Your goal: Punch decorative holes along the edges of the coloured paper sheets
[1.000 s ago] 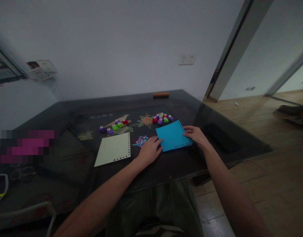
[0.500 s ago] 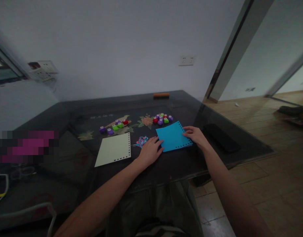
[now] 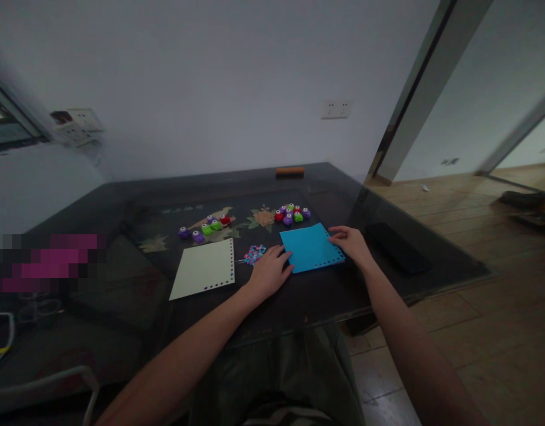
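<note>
Already both hands rest flat on the blue sheet (image 3: 310,248): the left hand (image 3: 268,273) presses its near-left corner with fingers spread, grasping nothing, and the right hand (image 3: 351,244) steadies its right edge, fingertips on the paper. Holes run along two of its edges, so the punching there looks done. Left of the left hand lie punched scraps (image 3: 254,254) and a cream sheet (image 3: 204,268); beyond both hands sit small punches (image 3: 292,213), untouched.

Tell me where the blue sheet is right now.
In the head view the blue sheet lies flat on the dark table, right of centre, between the left hand and right hand, just in front of a cluster of small coloured punches.
</note>
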Motion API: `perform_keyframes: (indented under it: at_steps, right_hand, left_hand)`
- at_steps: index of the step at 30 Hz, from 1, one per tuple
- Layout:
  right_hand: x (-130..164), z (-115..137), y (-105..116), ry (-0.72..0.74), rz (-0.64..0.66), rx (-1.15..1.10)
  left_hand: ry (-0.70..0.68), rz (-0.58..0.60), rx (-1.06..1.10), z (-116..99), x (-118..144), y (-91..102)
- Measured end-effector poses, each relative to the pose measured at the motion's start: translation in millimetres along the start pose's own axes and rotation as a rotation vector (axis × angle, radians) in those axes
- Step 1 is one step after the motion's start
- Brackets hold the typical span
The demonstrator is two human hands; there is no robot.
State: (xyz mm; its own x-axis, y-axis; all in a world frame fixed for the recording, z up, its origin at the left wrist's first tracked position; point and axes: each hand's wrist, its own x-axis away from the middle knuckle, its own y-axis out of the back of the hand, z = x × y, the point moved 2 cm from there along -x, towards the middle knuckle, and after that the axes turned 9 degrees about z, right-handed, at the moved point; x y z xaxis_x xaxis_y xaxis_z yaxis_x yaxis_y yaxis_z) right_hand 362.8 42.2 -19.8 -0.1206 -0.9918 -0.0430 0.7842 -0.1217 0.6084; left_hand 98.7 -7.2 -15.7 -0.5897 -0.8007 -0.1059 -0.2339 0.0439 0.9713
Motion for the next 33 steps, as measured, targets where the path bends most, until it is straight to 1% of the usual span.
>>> perform_keyframes:
  at_steps: [4, 10, 16, 25, 33]
  right_hand:
    - [-0.6, -0.3, 0.5, 0.025, -0.044, 0.093]
    - [0.7, 2.0, 0.1, 0.047, -0.032, 0.154]
    - [-0.4, 1.2, -0.4, 0.051, -0.017, 0.161]
    - [1.0, 2.6, 0.7, 0.056, -0.038, 0.189]
    - [1.2, 1.9, -0.7, 0.052, -0.037, 0.198]
  left_hand:
    - [0.006, -0.003, -0.009, -0.1, -0.1, -0.2]
    - [0.008, -0.008, -0.011, -0.4, 0.0, 0.5]
    - [0.011, -0.012, -0.013, 0.3, 0.0, -0.6]
    - [0.003, 0.002, 0.0, -1.3, 0.0, 3.2]
    - [-0.002, -0.001, 0.001, -0.2, -0.6, 0.3]
